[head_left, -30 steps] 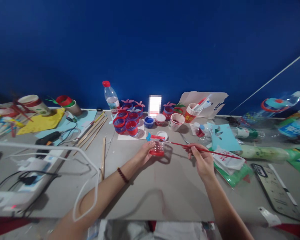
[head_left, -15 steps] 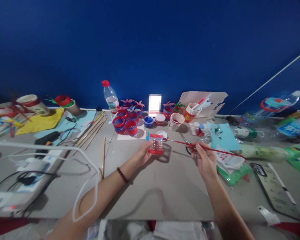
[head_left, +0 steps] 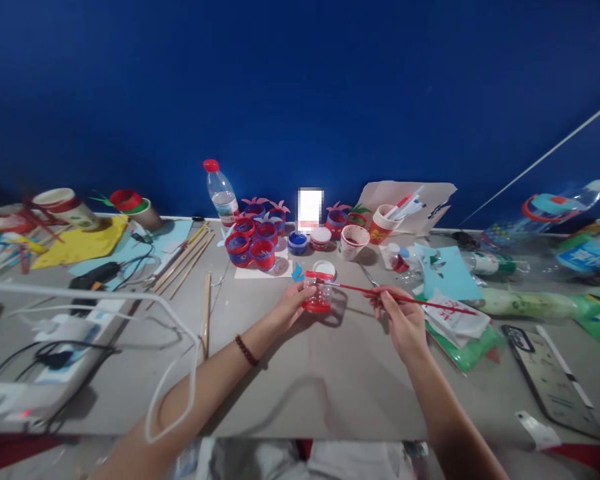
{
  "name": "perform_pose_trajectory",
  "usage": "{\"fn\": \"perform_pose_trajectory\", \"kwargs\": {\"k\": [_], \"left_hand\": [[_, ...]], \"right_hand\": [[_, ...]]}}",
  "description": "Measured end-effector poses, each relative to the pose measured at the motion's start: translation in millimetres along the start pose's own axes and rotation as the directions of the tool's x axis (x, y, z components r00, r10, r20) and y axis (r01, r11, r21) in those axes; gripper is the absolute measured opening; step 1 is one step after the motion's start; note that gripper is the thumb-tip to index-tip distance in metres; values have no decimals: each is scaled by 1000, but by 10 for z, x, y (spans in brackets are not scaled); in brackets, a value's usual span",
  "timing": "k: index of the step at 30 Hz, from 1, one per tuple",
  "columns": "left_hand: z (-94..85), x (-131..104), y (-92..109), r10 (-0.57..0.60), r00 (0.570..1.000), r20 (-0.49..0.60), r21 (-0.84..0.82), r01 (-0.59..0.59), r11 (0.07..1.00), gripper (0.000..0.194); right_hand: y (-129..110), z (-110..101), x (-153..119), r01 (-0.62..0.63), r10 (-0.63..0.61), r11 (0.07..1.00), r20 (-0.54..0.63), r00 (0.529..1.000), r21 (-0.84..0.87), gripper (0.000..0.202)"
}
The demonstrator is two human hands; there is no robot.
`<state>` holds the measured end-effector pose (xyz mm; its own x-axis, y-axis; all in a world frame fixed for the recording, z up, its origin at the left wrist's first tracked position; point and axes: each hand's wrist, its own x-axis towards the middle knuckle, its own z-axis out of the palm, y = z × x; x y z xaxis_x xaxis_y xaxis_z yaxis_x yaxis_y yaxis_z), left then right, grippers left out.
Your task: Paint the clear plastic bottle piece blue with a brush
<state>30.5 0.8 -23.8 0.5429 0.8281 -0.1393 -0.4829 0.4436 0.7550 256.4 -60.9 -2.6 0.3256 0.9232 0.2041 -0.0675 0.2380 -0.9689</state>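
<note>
My left hand (head_left: 291,307) grips a clear ribbed plastic piece (head_left: 322,295) with red-painted top and bottom edges, seemingly a section of a bottle. A blue paper cutout (head_left: 298,271) sticks up at its left. Between the fingers of my right hand (head_left: 399,317) is a thin red paintbrush (head_left: 360,290), its tip against the upper part of the plastic piece. Behind them stand an open jar of blue paint (head_left: 297,243), a white-topped jar (head_left: 321,239) and a stained paper cup (head_left: 353,242). A white lid (head_left: 324,270) lies just beyond the plastic piece.
Painted red and blue cups (head_left: 263,255) cluster behind, beside a water bottle (head_left: 222,193). Wooden sticks (head_left: 183,263), a power strip (head_left: 75,353) and a white cable (head_left: 193,373) lie left. Blue paper (head_left: 450,273), plastic bottles and a phone (head_left: 550,380) are at right.
The plastic piece has shifted slightly right and tilted in my left hand. My right hand has moved a little left, bringing the brush tip farther across the piece's upper part.
</note>
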Motion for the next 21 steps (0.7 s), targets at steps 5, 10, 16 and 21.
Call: {"fn": "perform_pose_trajectory", "kwargs": {"k": [5,10,16,21], "left_hand": [[-17,8,-14,-1,1000,-20,-14,1,1000,44],[-42,11,-21,-14,999,-34,-9,13,1000,51],[-49,-1,-19,-12,1000,-26,-21,11,1000,49],[-56,-11,-22,-11,998,-63,-11,10,1000,46]], "right_hand": [[-43,-2,1,63,-63,996,11,998,-57,26],[-50,-40,7,59,-60,996,-16,998,-74,25],[-56,-59,13,39,-42,997,-50,998,-67,25],[-51,-83,15,47,-52,997,-74,996,-61,22]]}}
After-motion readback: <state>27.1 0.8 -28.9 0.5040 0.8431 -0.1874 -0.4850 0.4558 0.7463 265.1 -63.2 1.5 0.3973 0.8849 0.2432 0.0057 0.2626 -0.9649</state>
